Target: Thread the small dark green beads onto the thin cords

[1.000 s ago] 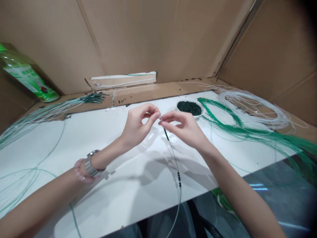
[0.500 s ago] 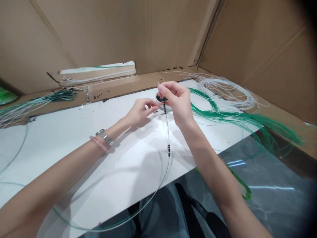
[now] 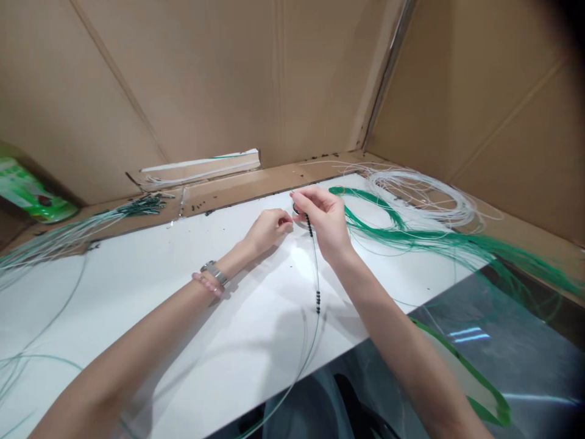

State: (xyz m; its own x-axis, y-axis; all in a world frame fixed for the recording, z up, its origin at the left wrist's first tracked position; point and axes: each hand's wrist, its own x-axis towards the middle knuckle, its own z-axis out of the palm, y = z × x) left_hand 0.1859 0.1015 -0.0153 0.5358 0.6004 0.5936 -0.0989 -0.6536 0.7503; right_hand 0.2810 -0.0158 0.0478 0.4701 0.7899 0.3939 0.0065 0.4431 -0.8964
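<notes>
My right hand (image 3: 323, 216) pinches the upper end of a thin green cord (image 3: 315, 262) over the white board. Dark beads (image 3: 310, 227) sit on the cord just below my fingers, and a second short group of beads (image 3: 318, 302) hangs lower down. Close by on the left, my left hand (image 3: 269, 228) has its fingers curled together near the board; anything between its fingertips is too small to make out. Behind my right fingers a dark round thing shows only in part. The cord runs down past the board's front edge.
Green cords (image 3: 425, 238) and a coil of white cords (image 3: 425, 198) lie at the right. A beaded bundle (image 3: 141, 206) is at the left, near a green package (image 3: 34, 192). Cardboard walls (image 3: 219, 79) stand behind the white board (image 3: 219, 360).
The view has tilted up, so everything sits lower. My left fingers have closed together. My right hand keeps its pinch on the cord and now covers more of the dark round thing.
</notes>
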